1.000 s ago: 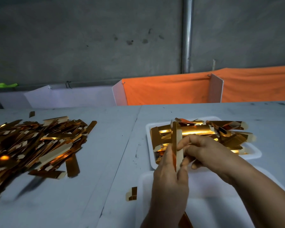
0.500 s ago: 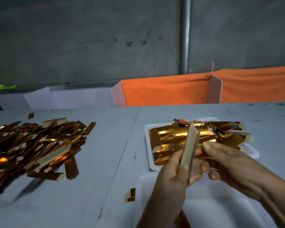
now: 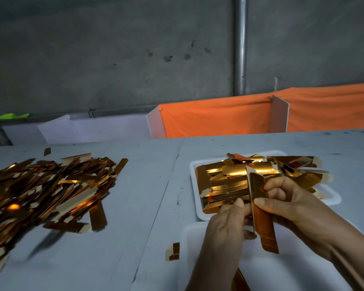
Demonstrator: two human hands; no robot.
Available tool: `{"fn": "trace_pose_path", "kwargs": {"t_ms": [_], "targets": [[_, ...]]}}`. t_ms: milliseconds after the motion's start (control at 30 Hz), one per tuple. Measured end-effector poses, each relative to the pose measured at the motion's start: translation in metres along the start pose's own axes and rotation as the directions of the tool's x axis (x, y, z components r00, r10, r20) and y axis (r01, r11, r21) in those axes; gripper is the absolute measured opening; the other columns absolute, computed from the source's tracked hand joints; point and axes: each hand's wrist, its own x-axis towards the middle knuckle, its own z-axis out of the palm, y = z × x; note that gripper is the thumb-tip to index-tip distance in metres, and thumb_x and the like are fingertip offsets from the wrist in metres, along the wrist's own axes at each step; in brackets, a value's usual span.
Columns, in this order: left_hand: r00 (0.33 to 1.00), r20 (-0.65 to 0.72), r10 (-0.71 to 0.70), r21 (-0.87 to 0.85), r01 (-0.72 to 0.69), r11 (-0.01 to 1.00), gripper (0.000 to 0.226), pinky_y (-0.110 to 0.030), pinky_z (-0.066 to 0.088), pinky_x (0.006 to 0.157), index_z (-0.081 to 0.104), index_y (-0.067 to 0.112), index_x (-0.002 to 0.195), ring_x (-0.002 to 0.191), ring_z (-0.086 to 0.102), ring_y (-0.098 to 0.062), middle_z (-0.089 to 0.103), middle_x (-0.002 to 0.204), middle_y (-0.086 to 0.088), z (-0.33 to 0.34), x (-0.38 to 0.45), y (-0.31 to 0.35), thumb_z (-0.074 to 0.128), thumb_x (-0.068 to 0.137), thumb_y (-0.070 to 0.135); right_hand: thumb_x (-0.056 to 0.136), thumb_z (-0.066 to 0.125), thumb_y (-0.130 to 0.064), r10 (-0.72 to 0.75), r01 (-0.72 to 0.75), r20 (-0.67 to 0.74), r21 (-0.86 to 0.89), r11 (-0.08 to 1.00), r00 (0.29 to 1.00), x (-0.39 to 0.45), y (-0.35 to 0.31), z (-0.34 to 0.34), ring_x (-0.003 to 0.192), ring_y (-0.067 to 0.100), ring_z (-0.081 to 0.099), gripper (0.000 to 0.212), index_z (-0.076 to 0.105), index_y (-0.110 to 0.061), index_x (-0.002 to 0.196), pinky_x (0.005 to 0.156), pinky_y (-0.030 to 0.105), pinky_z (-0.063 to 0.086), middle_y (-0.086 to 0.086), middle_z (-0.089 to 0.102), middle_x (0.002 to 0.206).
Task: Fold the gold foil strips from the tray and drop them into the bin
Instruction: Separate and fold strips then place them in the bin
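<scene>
Gold foil strip [image 3: 261, 208] is mid-fold, pinched by both hands' fingers [image 3: 239, 203]; next, crease it, then drop it in the bin.

Two bare hands and bare forearms come in from bottom edge. Left hand [image 3: 223, 227]: no glove, no ring, no watch. Right hand [image 3: 292, 206]: same, nothing worn. No sleeves showing. Short plain nails on thumbs.
</scene>
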Motion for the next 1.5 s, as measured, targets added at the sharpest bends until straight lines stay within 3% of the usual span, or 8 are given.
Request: {"fn": "trace_pose_path", "kwargs": {"t_ms": [233, 533, 767, 933, 1000, 1133, 1367, 1500], "targets": [[0.999, -0.036, -0.005, -0.107, 0.001, 0.994, 0.022, -0.040, 0.054, 0.088, 0.073, 0.021, 0.096, 0.095, 0.067, -0.022, 0.072, 0.091, -0.002, -0.004, -0.002, -0.006, 0.054, 0.094, 0.031, 0.059, 0.073, -0.008, -0.092, 0.100, 0.071, -0.112, 0.989, 0.993, -0.006, -0.003, 0.001, 0.064, 0.021, 0.064, 0.039, 0.054, -0.006, 0.093, 0.064, 0.034, 0.058, 0.004, 0.061, 0.068], [0.987, -0.124, 0.099, 0.056, -0.093, 0.994, 0.015, -0.018, 0.053, 0.071, 0.066, 0.023, 0.088, 0.080, 0.067, -0.006, 0.070, 0.076, 0.010, -0.002, -0.003, -0.004, 0.056, 0.093, 0.031, 0.069, 0.067, -0.021, -0.191, 0.201, 0.068, -0.188, 0.961, 0.979, -0.014, -0.011, 0.004, 0.065, 0.028, 0.067, 0.017, 0.061, -0.014, 0.083, 0.057, 0.028, 0.057, 0.013, 0.062, 0.066], [0.962, -0.204, 0.183, 0.277, -0.123, 0.953, 0.012, -0.024, 0.053, 0.072, 0.053, 0.027, 0.089, 0.085, 0.060, -0.010, 0.060, 0.090, 0.002, 0.007, -0.006, 0.002, 0.046, 0.097, 0.033, 0.056, 0.076, -0.028, -0.179, 0.168, -0.039, -0.202, 0.965, 0.983, -0.013, -0.001, 0.015, 0.065, 0.027, 0.067, 0.057, 0.056, -0.027, 0.109, 0.058, 0.031, 0.054, 0.015, 0.060, 0.068], [0.969, -0.220, 0.115, 0.249, -0.058, 0.967, 0.019, -0.007, 0.042, 0.057, 0.045, 0.031, 0.085, 0.076, 0.055, -0.005, 0.050, 0.077, 0.015, 0.012, -0.009, 0.008, 0.038, 0.097, 0.044, 0.066, 0.068, -0.039, -0.157, 0.150, -0.019, -0.205, 0.967, 0.987, -0.017, 0.001, 0.018, 0.060, 0.016, 0.058, 0.021, 0.070, -0.029, 0.085, 0.060, 0.025, 0.053, 0.005, 0.051, 0.059], [0.971, -0.208, 0.118, 0.248, -0.065, 0.967, 0.021, -0.006, 0.040, 0.054, 0.044, 0.031, 0.082, 0.071, 0.055, -0.003, 0.049, 0.072, 0.014, 0.012, -0.010, 0.009, 0.040, 0.095, 0.047, 0.067, 0.065, -0.044, -0.155, 0.144, -0.031, -0.232, 0.962, 0.987, -0.018, 0.001, 0.018, 0.057, 0.014, 0.057, 0.021, 0.069, -0.026, 0.079, 0.055, 0.019, 0.053, 0.006, 0.051, 0.058], [0.981, -0.135, 0.137, 0.190, -0.110, 0.976, 0.024, -0.016, 0.048, 0.053, 0.047, 0.027, 0.076, 0.057, 0.057, -0.002, 0.054, 0.058, 0.013, 0.011, -0.011, 0.007, 0.053, 0.091, 0.045, 0.063, 0.065, -0.051, -0.152, 0.136, -0.042, -0.260, 0.956, 0.987, -0.016, -0.001, 0.015, 0.064, 0.026, 0.056, 0.045, 0.065, -0.008, 0.079, 0.067, 0.035, 0.053, 0.019, 0.054, 0.069], [1.000, 0.006, -0.016, 0.012, 0.016, 1.000, 0.019, -0.028, 0.053, 0.069, 0.059, 0.017, 0.087, 0.070, 0.066, -0.011, 0.067, 0.069, 0.003, 0.004, -0.006, -0.001, 0.073, 0.079, 0.027, 0.060, 0.074, -0.038, -0.085, 0.088, 0.025, -0.152, 0.984, 0.996, -0.012, 0.000, 0.014, 0.076, 0.021, 0.071, 0.034, 0.073, -0.019, 0.088, 0.065, 0.026, 0.057, 0.012, 0.071, 0.081], [0.996, 0.038, -0.079, 0.080, 0.075, 0.994, 0.022, -0.022, 0.051, 0.063, 0.057, 0.018, 0.089, 0.068, 0.065, -0.010, 0.066, 0.065, 0.006, 0.004, -0.007, 0.000, 0.071, 0.082, 0.033, 0.071, 0.073, -0.032, -0.099, 0.097, -0.005, -0.184, 0.978, 0.995, -0.010, 0.001, 0.012, 0.059, 0.011, 0.063, 0.011, 0.072, -0.023, 0.077, 0.063, 0.029, 0.051, 0.000, 0.062, 0.061]]}}
